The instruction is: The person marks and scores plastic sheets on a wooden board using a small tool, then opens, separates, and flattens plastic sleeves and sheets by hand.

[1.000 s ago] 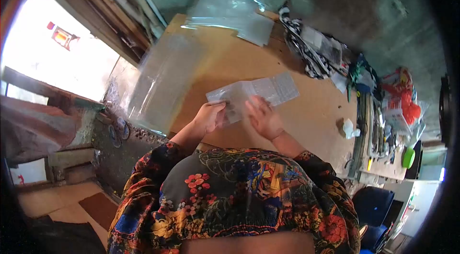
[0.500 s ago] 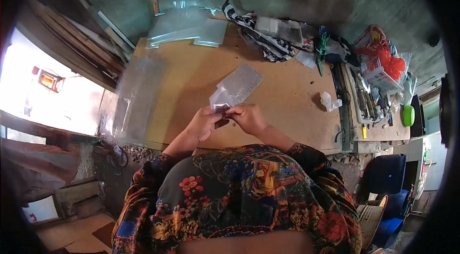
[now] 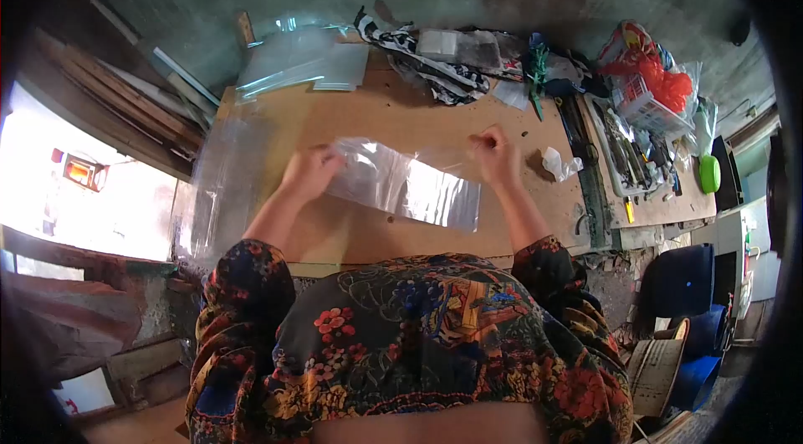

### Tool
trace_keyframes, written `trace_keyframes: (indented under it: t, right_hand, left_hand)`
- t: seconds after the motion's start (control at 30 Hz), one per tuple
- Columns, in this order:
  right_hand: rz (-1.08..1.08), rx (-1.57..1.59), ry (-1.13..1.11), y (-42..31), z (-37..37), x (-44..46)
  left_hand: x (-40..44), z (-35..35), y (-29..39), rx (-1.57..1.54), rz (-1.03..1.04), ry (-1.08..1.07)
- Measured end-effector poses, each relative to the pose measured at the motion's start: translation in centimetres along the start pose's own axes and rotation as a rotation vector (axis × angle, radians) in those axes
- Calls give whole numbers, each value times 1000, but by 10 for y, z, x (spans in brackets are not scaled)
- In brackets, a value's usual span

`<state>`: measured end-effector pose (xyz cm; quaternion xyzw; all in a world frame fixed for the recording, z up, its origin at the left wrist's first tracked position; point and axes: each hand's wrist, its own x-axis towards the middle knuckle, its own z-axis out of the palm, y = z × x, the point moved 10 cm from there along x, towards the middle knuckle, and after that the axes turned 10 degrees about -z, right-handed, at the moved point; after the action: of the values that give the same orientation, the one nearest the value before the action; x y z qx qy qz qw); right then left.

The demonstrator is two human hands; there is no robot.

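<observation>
A clear, glossy plastic sheet (image 3: 410,186) is stretched out flat above the tabletop, with bright reflections across its right half. My left hand (image 3: 314,169) pinches it at its left end. Level with its far edge on the right, my right hand (image 3: 495,158) is raised with the fingers curled closed. Faint transparent film seems to reach toward that hand, but what lies between its fingers is too hard to see.
Stacked clear sheets (image 3: 293,67) lie at the back left of the wooden table (image 3: 351,118). Patterned black-and-white cloth (image 3: 456,88) is bunched along the back. Crumpled white paper (image 3: 560,166), a tool tray (image 3: 623,155) and a white basket (image 3: 657,105) are on the right.
My hands, close together half a second ago over small overlapping clear pieces, have moved apart left and right. The plastic now spreads out wide between them. The camera view has shifted slightly.
</observation>
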<state>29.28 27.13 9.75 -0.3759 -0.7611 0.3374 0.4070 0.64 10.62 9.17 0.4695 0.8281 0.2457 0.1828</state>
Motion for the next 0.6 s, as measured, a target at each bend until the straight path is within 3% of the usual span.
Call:
trace_keyframes:
  t: [0.03,0.1,0.17,0.23,0.27,0.33,0.43,0.47,0.5,0.53,0.6]
  right_hand:
    - [16,-55,113,9,-20,3]
    - [145,235,358,54,-57,4]
    - [132,228,498,43,-97,-4]
    - [76,273,651,55,-135,-7]
    - [80,349,730,62,-153,-11]
    - [81,452,973,73,-190,-25]
    - [-2,460,1058,55,-211,-41]
    - [-84,463,945,38,-203,-38]
    - [-107,348,810,23,-190,-35]
    - [-127,236,675,9,-173,-31]
    - [-158,303,499,-25,-122,-27]
  left_hand:
    - [11,-7,-10,13,-18,44]
    - [26,-37,-25,151,-35,223]
    - [50,-57,-61,342,-42,366]
    - [82,-68,-114,423,-214,443]
    - [91,-67,-125,421,-202,440]
    - [102,-74,-165,303,-460,470]
    - [100,-77,-186,133,-537,631]
    - [96,-69,-181,-31,-544,551]
    - [78,-69,-159,-46,-627,727]
    - [49,-75,-92,133,-586,735]
    - [61,-31,-35,206,-214,602]
